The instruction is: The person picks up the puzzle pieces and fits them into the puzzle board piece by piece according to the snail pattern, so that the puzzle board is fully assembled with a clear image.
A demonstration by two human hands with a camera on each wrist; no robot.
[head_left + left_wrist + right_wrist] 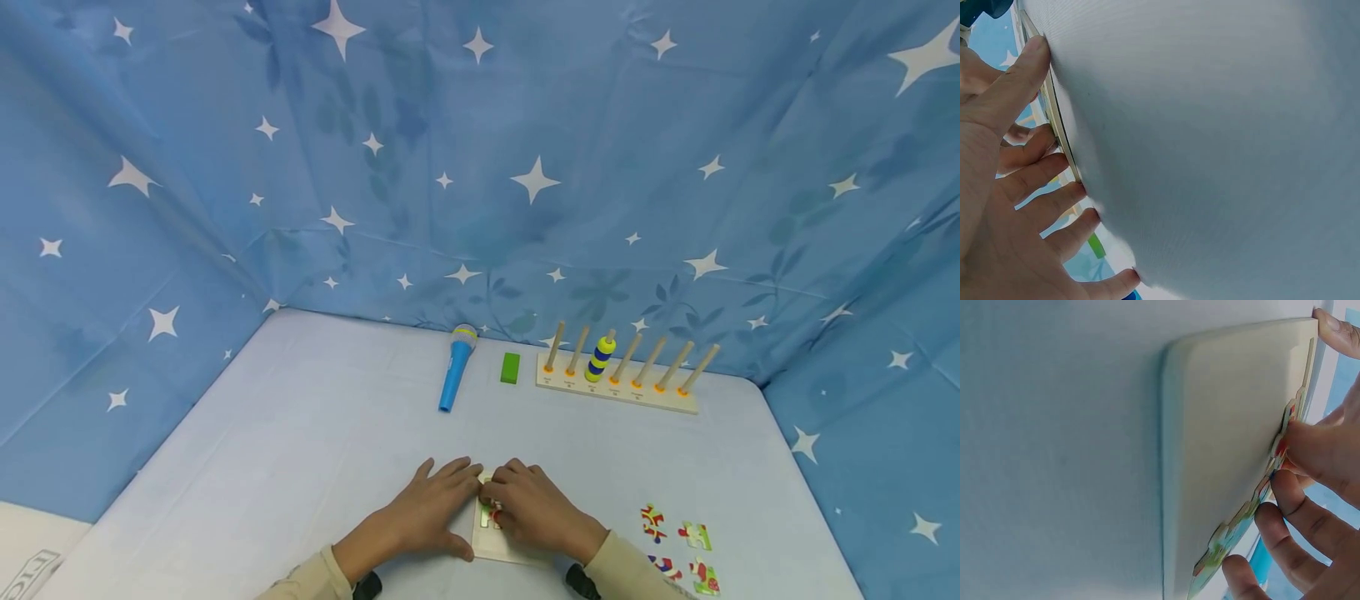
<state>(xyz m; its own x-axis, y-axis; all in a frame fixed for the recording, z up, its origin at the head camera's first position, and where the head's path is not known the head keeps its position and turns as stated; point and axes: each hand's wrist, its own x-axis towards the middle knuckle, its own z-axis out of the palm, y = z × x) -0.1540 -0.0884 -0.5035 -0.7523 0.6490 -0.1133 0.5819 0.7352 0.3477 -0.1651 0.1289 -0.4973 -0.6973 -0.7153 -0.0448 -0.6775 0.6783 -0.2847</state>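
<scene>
Right hand (536, 507) curled over puzzle pieces (1219, 547) on a wooden board (501, 546), left hand (429, 510) spread at its edge.
The board is laid flat on the white table (300, 417), its left edge met by the left thumb and fingers, which are held apart with nothing gripped. Pieces are touched by the right fingertips; whether one is pinched cannot be told. Loose pieces (697, 536) are scattered to the right; a blue microphone (453, 373), green block (510, 368) and peg rack (615, 394) are set beyond.
</scene>
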